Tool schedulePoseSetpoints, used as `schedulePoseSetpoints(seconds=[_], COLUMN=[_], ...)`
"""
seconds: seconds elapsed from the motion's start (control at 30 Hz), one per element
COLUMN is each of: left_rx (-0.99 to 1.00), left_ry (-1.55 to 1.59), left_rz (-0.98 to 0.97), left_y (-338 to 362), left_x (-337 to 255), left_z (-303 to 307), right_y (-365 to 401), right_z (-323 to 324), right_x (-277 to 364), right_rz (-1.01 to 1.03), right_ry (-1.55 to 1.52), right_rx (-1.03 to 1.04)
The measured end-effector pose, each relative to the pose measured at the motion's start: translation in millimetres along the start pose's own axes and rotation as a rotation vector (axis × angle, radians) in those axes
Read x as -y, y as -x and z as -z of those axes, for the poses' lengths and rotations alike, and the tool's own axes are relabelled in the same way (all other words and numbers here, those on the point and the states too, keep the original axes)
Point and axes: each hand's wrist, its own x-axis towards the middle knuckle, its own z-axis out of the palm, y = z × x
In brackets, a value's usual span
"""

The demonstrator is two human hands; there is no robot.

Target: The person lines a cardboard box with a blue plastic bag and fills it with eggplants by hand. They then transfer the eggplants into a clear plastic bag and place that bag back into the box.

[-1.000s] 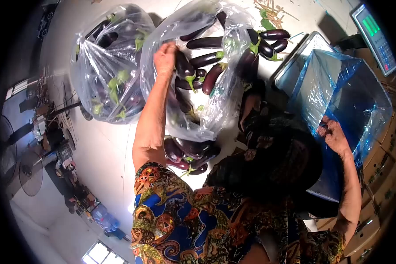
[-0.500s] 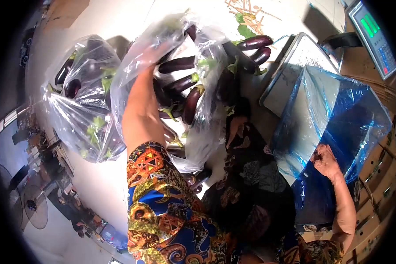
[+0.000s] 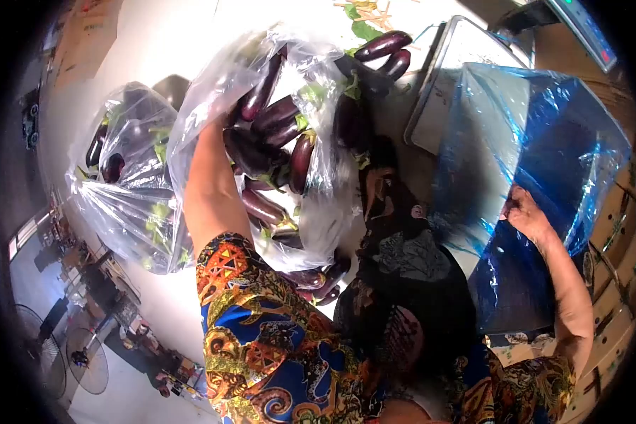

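Observation:
My left hand (image 3: pixel 221 116) is inside a clear plastic bag (image 3: pixel 339 212), next to dark purple eggplants (image 3: pixel 300 162); cloudy plastic hides its fingers. One long eggplant (image 3: pixel 265 88) lies slanted beside that hand. Over at the right, my right hand (image 3: pixel 526 214) has its fingers closed on the edge of a blue translucent bag (image 3: pixel 565 155), which spreads above and around the hand. Another clear bag (image 3: pixel 131 205) with eggplants in it sits to the left of my left forearm.
Behind the blue bag is a metal tray (image 3: pixel 427 106), with a digital scale display (image 3: pixel 586 32) at the upper right. More eggplants (image 3: pixel 383 46) lie past the open bag, near scattered thin sticks (image 3: pixel 374 14). Cardboard (image 3: pixel 611 283) is at the right and a fan (image 3: pixel 87 359) at lower left.
The view has shifted. My left hand has moved lower inside the clear bag, and the eggplants near it lie differently, one now more upright. My right hand still grips the blue bag.

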Motion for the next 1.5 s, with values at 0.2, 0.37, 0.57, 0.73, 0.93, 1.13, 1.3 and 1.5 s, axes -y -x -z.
schedulePoseSetpoints(seconds=[0.2, 0.37, 0.57, 0.73, 0.93, 1.13, 1.3, 1.5], left_rx=[0.075, 0.649, 0.876, 0.688, 0.696, 0.707, 0.824, 0.78], left_ry=[-0.015, 0.966, 1.622, 1.864, 1.876, 1.823, 1.846, 1.775], left_rz=[-0.016, 0.429, 0.53, 0.279, 0.022, 0.017, -0.199, -0.522], left_y=[14, 79, 226, 275, 222, 195, 197, 186], left_x=[25, 19, -49, -110, -155, -220, -257, -246], left_z=[5, 38, 61, 156, 211, 235, 255, 246], right_y=[-3, 5, 27, 75, 99, 100, 72, 77], right_z=[-4, 5, 37, 48, 28, 20, 24, 20], right_x=[-14, 28, 68, 90, 139, 168, 177, 197], right_rz=[0.12, 0.13, 0.318, 0.343, 0.54, 0.622, 0.735, 0.793], right_ry=[0.249, 0.297, 0.292, -0.136, -0.377, -0.496, -0.618, -0.797], right_rx=[-0.025, -0.091, -0.283, -0.222, -0.032, 0.003, 0.0, 0.047])
